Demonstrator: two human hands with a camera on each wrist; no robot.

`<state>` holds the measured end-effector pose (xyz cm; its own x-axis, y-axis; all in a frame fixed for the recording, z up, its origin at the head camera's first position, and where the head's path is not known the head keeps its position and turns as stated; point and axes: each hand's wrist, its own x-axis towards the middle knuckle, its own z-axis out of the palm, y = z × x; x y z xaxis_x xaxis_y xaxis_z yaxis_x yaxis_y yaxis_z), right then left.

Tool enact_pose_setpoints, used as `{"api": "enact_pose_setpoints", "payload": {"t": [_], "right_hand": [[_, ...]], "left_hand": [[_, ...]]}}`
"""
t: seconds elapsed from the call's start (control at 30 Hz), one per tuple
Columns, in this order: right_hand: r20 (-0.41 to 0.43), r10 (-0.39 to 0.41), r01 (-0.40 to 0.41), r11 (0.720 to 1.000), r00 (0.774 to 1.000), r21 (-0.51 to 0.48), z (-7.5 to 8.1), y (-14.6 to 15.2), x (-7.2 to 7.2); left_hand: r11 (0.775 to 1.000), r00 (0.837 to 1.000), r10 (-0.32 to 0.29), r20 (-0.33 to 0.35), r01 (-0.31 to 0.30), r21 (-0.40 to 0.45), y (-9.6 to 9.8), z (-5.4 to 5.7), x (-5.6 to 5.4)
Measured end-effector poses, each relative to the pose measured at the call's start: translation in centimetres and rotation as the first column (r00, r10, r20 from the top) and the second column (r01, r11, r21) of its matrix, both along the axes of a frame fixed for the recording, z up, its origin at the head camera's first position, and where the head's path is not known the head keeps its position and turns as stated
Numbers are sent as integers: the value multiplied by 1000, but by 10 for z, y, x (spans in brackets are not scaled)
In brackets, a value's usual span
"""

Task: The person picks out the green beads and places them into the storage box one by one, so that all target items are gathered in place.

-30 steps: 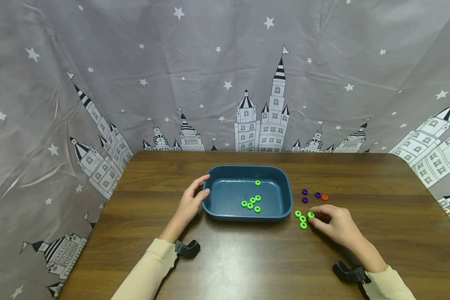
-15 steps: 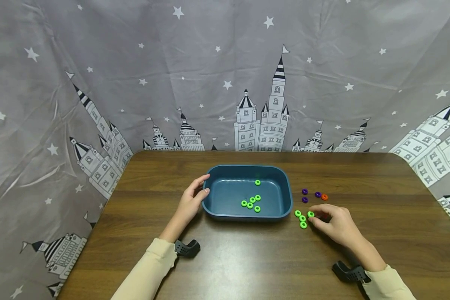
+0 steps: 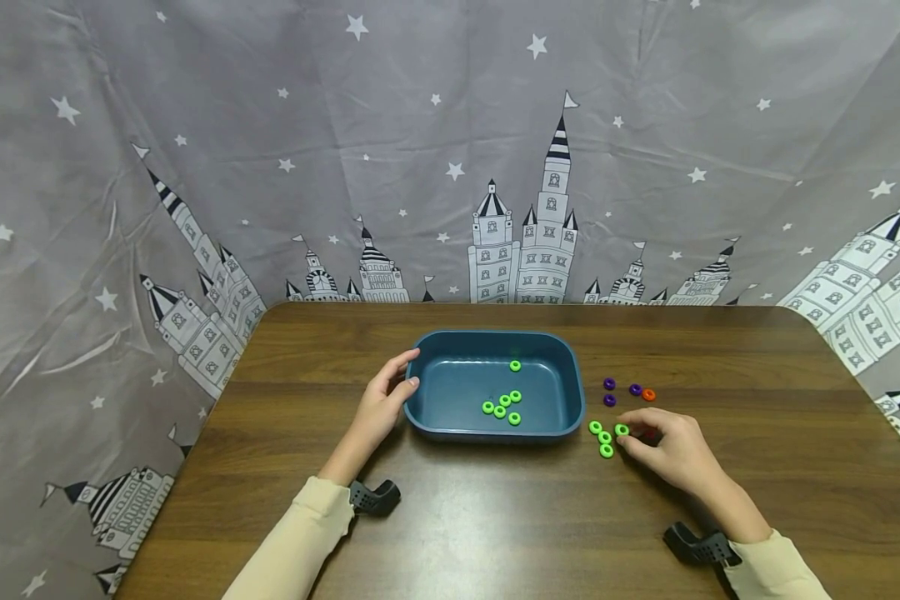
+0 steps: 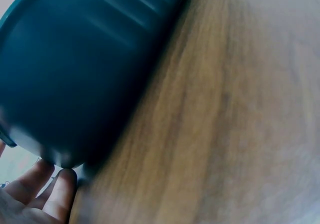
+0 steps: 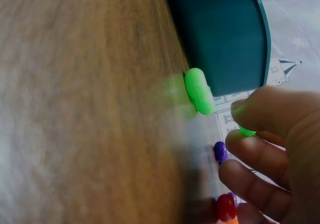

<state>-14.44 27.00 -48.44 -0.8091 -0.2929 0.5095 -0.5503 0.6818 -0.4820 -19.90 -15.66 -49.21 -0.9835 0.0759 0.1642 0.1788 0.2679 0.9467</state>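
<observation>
A dark blue-green plastic bin (image 3: 495, 435) stands mid-table with several small green rings (image 3: 515, 397) on its floor. At its left end my left hand (image 3: 381, 400) touches the bin, thumb and forefinger tips at the rim. In the left wrist view, other fingertips (image 4: 62, 191) lie against its outer wall. Right of the bin, my right hand (image 3: 671, 446) pinches a green ring (image 3: 622, 430) between thumb and forefinger; in the right wrist view this ring (image 5: 246, 131) is mostly hidden by the fingers. Three loose green rings (image 3: 605, 437) lie just left of that hand.
Behind the right hand lie three purple rings (image 3: 610, 400) and an orange ring (image 3: 648, 395). A red ring (image 5: 226, 207) sits under the right hand's fingers. Everything stands on a brown wooden table (image 3: 315, 342), with a grey castle-print curtain (image 3: 435, 133) hanging behind its far edge.
</observation>
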Motion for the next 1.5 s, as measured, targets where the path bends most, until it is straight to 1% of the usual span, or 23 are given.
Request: {"api": "enact_pose_setpoints", "payload": {"t": [0.23,0.4,0.57,0.77,0.97,1.13,1.3,1.5], "right_hand": [[4,-14,14,1000,1000,-8,0,0,0],[-18,-4,4,1000,1000,-17,-1,0,-1],[-42,6,-6,1000,999,-4,-3,1,-3],[-34,-14,14,1000,999,20,-2,1,-2],[-35,-29,29,999,999,15,0,0,-2],[-39,-27,28,1000,999,11,3,0,-3],[-42,-12,13,1000,999,5,8,-1,-9],[-88,-6,7,1000,996,13,19,-3,-19]], "left_hand": [[1000,1000,-5,5,5,0,0,2,0],[1000,1000,-10,14,10,2,-1,3,0],[1000,1000,-9,14,9,3,0,4,0],[1000,1000,-13,15,12,7,1,4,-1],[1000,1000,-7,12,7,3,1,3,-1],[1000,1000,-7,0,7,3,1,1,0],[1000,1000,0,15,0,12,1,2,1],[1000,1000,-2,29,2,15,1,2,1]]}}
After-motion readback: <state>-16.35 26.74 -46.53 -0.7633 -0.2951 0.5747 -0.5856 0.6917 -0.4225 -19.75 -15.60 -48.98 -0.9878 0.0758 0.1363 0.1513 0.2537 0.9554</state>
